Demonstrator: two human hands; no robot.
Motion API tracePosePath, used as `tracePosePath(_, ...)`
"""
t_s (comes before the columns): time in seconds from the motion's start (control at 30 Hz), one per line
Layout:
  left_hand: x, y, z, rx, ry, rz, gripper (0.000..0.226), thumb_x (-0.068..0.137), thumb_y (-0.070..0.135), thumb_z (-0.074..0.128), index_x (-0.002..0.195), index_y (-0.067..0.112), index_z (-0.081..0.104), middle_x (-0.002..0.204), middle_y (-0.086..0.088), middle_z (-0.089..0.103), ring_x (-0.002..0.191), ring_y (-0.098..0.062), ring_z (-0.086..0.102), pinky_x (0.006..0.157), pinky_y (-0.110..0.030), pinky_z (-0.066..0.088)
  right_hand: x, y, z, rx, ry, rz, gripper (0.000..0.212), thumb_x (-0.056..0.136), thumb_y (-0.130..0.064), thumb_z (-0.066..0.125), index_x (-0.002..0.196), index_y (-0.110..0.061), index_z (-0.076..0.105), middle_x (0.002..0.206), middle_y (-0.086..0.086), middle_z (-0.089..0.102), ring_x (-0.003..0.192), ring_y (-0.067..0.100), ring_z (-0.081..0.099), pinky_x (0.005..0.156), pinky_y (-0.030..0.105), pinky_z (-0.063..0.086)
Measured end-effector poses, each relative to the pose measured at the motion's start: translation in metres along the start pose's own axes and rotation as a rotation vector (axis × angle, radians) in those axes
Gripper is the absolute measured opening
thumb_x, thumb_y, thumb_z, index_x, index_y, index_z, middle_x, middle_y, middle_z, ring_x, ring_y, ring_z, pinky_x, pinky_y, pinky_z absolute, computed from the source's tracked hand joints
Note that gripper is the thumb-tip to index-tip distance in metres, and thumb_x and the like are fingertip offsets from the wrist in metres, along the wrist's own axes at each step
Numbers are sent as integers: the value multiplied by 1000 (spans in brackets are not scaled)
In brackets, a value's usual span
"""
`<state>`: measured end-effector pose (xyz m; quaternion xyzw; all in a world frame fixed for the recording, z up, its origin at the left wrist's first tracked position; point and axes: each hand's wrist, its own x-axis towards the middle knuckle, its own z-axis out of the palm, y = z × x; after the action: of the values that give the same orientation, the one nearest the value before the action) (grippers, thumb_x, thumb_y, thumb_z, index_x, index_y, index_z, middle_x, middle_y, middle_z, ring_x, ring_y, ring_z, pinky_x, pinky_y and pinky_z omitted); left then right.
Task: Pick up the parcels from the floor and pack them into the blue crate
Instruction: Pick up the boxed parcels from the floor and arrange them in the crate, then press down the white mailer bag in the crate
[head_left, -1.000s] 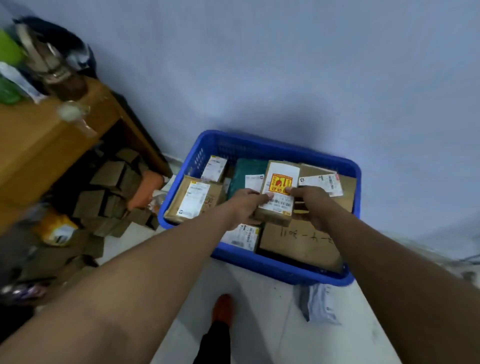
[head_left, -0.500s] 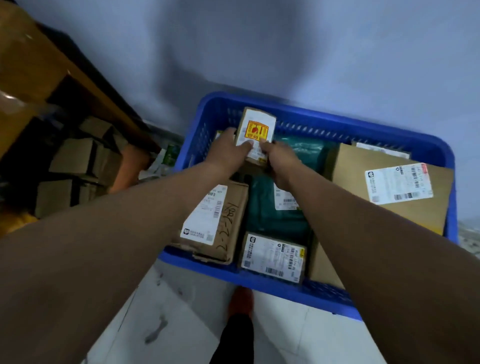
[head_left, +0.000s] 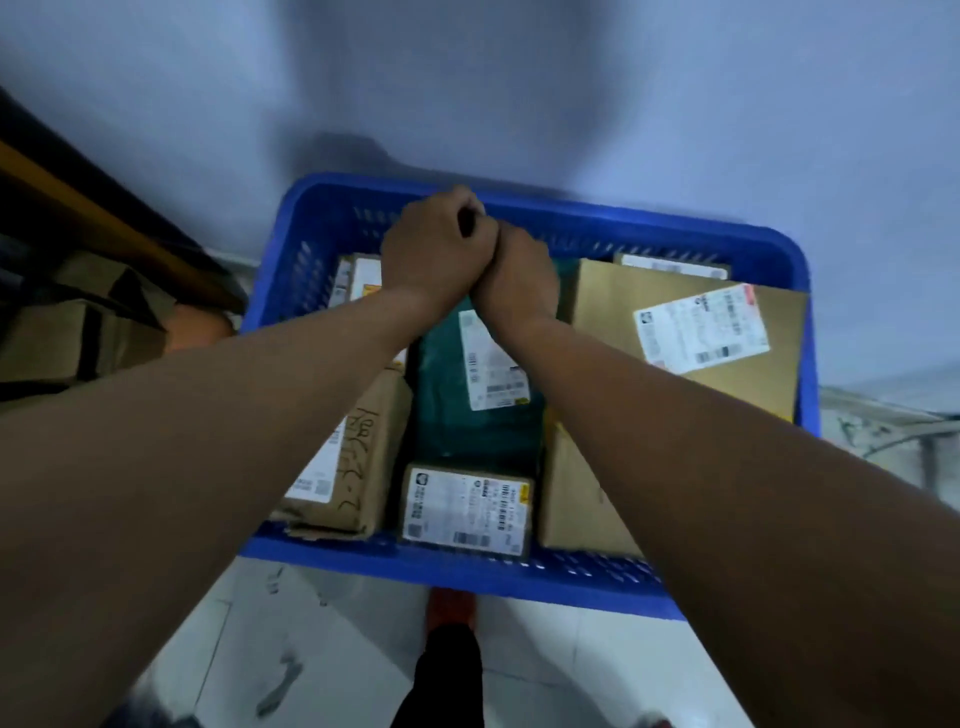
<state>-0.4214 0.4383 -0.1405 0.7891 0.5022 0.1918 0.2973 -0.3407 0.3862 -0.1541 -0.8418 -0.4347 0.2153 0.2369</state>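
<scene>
Head view, parcel (head_left: 360, 274) partly under left hand (head_left: 436, 249)

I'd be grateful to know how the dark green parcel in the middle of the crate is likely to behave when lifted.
The green parcel looks like a wrinkled plastic bag, so it would probably sag rather than stay stiff. Its glossy skin may be slippery. Wedged between cardboard boxes, it seems unlikely to roll.

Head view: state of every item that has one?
blue crate, on floor, nearly full of parcels.
green parcel, lying flat mid-crate, label up.
large cardboard box, atop other boxes at right, label up.
left hand, fingers curled at far wall; hold unclear.
right hand, pressed against left hand; fingers hidden.
</scene>
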Motion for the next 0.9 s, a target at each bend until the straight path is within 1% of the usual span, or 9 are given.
tracePosePath(0.07, -6, 44, 21, -8, -9, 50, 29, 91, 39, 52, 74, 15, 56, 68, -2, 56, 65, -22, 53, 57, -33, 38, -6, 28, -43, -35, 119, 69, 22, 98, -16, 48, 108, -17, 68, 110, 6, 72, 105, 28, 67, 77, 37, 49)
tracePosePath(0.17, -37, 110, 53, -59, -35, 109, 42, 91, 32, 51, 56, 20, 31, 52, -2, 29, 47, -15, 25, 52, -33, 16, -31, 80, -111, 21, 232, 137, 21, 98, -23, 47, 103, -15, 66, 107, 8, 70, 100, 29, 65, 69, 32, 40)
tracePosePath(0.3, -94, 194, 97, -95, -91, 156, 48, 90, 24, 54, 52, 17, 26, 48, -2, 23, 44, -16, 21, 52, -35, 16, -75, 166, -203, -41, 375, 175, 21, 96, -23, 48, 103, -17, 66, 103, 5, 70, 96, 27, 64, 68, 30, 39)
tracePosePath(0.4, -148, 254, 136, -139, -109, 185, 45, 89, 27, 54, 52, 16, 30, 49, -3, 28, 46, -18, 27, 53, -35, 23, -120, 242, -259, -31, 389, 247, 23, 94, -23, 50, 105, -18, 70, 107, 4, 71, 100, 25, 65, 72, 25, 37)
tracePosePath(0.5, -200, 289, 186, -158, -94, 182, 45, 86, 25, 55, 54, 17, 25, 54, -3, 24, 54, -19, 27, 55, -36, 20, -171, 319, -287, -44, 369, 289, 25, 92, -23, 52, 106, -18, 72, 108, 5, 71, 102, 26, 65, 75, 26, 38)
tracePosePath(0.67, -287, 287, 281, -215, -143, 259, 44, 83, 24, 53, 55, 21, 19, 50, -1, 16, 44, -12, 18, 55, -34, 19, -241, 444, -258, -20, 236, 354, 18, 88, -21, 56, 92, -16, 73, 96, 9, 73, 90, 30, 67, 77, 32, 52)
tracePosePath(0.73, -322, 260, 327, -211, -277, 249, 45, 85, 26, 55, 51, 19, 28, 47, 1, 25, 45, -8, 23, 53, -32, 25, -257, 487, -221, 4, 148, 419, 15, 86, -19, 57, 85, -14, 71, 91, 10, 72, 84, 28, 66, 74, 30, 50)
tracePosePath(0.83, -366, 189, 403, -116, -548, 93, 45, 89, 27, 61, 52, 6, 45, 50, -13, 45, 49, -15, 41, 54, -29, 36, -257, 541, -139, 58, -46, 496, 13, 82, -17, 60, 81, -6, 67, 81, 12, 65, 75, 30, 62, 63, 26, 43)
tracePosePath(0.9, -386, 125, 461, 24, -685, -49, 40, 89, 21, 63, 54, 12, 46, 53, -4, 47, 59, -21, 53, 56, -27, 36, -247, 575, -74, 93, -182, 503, 12, 84, -17, 60, 81, -5, 60, 82, 13, 61, 72, 30, 58, 60, 28, 43)
